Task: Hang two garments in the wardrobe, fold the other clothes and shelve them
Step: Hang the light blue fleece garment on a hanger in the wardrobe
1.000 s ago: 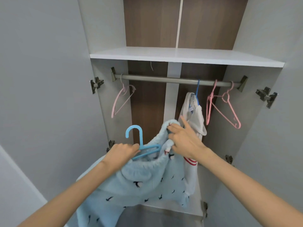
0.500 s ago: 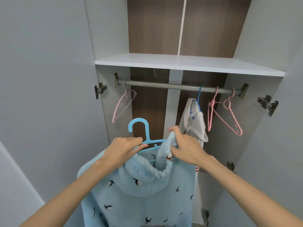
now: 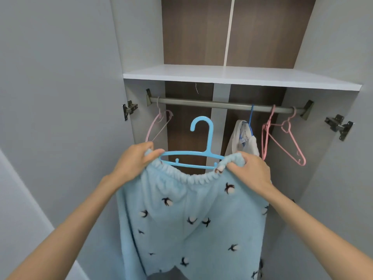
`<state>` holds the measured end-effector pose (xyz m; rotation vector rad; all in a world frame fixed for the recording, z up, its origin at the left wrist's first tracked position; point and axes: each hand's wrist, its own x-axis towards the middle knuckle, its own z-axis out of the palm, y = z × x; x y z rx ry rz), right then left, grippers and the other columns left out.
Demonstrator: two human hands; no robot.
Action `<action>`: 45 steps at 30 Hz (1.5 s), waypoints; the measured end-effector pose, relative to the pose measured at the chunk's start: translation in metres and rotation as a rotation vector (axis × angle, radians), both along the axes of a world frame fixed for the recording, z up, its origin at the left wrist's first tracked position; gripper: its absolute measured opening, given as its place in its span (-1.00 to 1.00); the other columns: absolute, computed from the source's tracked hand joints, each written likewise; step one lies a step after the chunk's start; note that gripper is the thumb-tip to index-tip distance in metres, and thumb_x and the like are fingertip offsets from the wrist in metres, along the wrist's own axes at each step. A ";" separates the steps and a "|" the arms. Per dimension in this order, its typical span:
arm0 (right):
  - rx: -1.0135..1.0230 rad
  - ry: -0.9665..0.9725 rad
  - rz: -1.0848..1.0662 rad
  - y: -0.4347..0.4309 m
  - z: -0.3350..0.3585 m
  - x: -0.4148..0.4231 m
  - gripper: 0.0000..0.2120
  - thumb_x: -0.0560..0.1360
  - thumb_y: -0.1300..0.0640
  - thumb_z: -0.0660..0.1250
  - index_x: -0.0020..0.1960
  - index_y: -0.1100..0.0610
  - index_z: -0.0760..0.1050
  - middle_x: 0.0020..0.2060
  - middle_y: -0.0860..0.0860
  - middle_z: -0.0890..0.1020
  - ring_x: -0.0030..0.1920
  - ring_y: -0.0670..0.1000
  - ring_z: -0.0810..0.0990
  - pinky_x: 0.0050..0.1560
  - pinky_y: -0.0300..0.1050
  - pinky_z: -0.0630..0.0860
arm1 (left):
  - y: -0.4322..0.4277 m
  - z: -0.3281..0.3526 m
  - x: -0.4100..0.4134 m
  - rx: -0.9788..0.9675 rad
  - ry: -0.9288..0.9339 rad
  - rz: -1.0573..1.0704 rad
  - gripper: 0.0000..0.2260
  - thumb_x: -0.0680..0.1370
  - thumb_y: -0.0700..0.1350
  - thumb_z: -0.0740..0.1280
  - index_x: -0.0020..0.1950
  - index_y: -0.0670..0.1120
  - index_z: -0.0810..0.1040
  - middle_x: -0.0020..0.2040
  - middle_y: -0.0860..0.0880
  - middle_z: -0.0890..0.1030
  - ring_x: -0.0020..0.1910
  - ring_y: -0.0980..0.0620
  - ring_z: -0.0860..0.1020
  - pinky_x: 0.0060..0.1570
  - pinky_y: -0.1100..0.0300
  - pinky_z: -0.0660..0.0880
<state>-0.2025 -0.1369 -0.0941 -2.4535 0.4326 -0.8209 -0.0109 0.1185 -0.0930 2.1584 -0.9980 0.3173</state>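
The left hand's [image 3: 137, 158] fingers curl round the elastic waistband at 9 o'clock, and the right hand [image 3: 250, 170] pinches it at 3 o'clock. The fluffy pale-blue pyjama trousers [image 3: 187, 215], dotted with dark birds, stretch over a blue hanger [image 3: 210, 138]. The rail [image 3: 201, 103] is at 12 o'clock.

No legible text, brand, number or sign. Small sewn-in tag [image 3: 242, 140] at neck of white garment [image 3: 235, 144]: blue marks, too small to read. Dark motifs on light-blue trousers [image 3: 191, 219]: bird-like shapes, not letters.
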 end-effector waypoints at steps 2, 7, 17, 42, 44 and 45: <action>0.031 -0.001 -0.043 -0.006 -0.001 0.001 -0.85 0.45 -0.15 0.32 -0.30 -0.27 0.52 -0.33 -0.37 0.57 -0.20 -0.31 0.54 -0.30 -0.36 0.28 | 0.004 0.001 0.009 0.002 0.056 0.029 -0.59 0.50 0.21 0.26 -0.39 -0.01 0.26 -0.51 0.08 0.29 -0.50 0.12 0.23 -0.44 0.19 0.18; 0.001 -0.010 -0.069 -0.003 0.000 0.000 -0.79 0.46 -0.13 0.33 -0.35 -0.27 0.45 -0.42 -0.32 0.54 -0.26 -0.27 0.53 -0.34 -0.34 0.26 | -0.001 -0.003 0.005 -0.072 0.092 0.007 -0.59 0.50 0.18 0.27 -0.40 -0.02 0.24 -0.55 0.10 0.30 -0.51 0.14 0.24 -0.45 0.28 0.17; 0.052 0.053 0.060 -0.015 -0.008 0.004 -0.91 0.47 -0.02 0.36 -0.21 -0.11 0.52 -0.27 -0.20 0.60 -0.20 -0.33 0.53 -0.31 -0.41 0.32 | -0.008 0.000 -0.008 0.271 -0.195 -0.076 -0.66 0.39 0.36 0.17 -0.13 0.10 0.31 -0.42 0.10 0.39 -0.48 0.14 0.29 -0.45 0.30 0.26; -0.183 0.171 0.182 -0.004 -0.046 0.000 -0.61 0.53 -0.28 0.05 -0.13 -0.03 0.48 -0.41 -0.12 0.49 -0.41 -0.18 0.43 -0.38 -0.36 0.26 | -0.007 -0.037 -0.024 0.136 0.090 -0.061 -0.52 0.41 0.36 0.21 -0.55 0.05 0.36 -0.58 0.04 0.18 -0.54 0.07 0.15 -0.47 0.25 0.09; -0.239 0.186 0.198 0.000 -0.046 0.003 -0.71 0.52 -0.28 0.12 -0.18 -0.11 0.40 -0.46 -0.16 0.44 -0.44 -0.17 0.42 -0.41 -0.36 0.23 | -0.006 -0.038 -0.021 0.157 0.137 -0.073 -0.48 0.40 0.38 0.21 -0.55 0.01 0.29 -0.56 0.04 0.15 -0.52 0.08 0.11 -0.47 0.24 0.08; -0.231 0.201 0.207 0.000 -0.046 0.004 -0.72 0.53 -0.26 0.13 -0.22 -0.10 0.37 -0.48 -0.15 0.43 -0.46 -0.16 0.40 -0.42 -0.36 0.23 | -0.007 -0.040 -0.020 0.176 0.155 -0.086 -0.47 0.40 0.38 0.21 -0.55 0.01 0.27 -0.55 0.04 0.15 -0.51 0.08 0.11 -0.47 0.24 0.07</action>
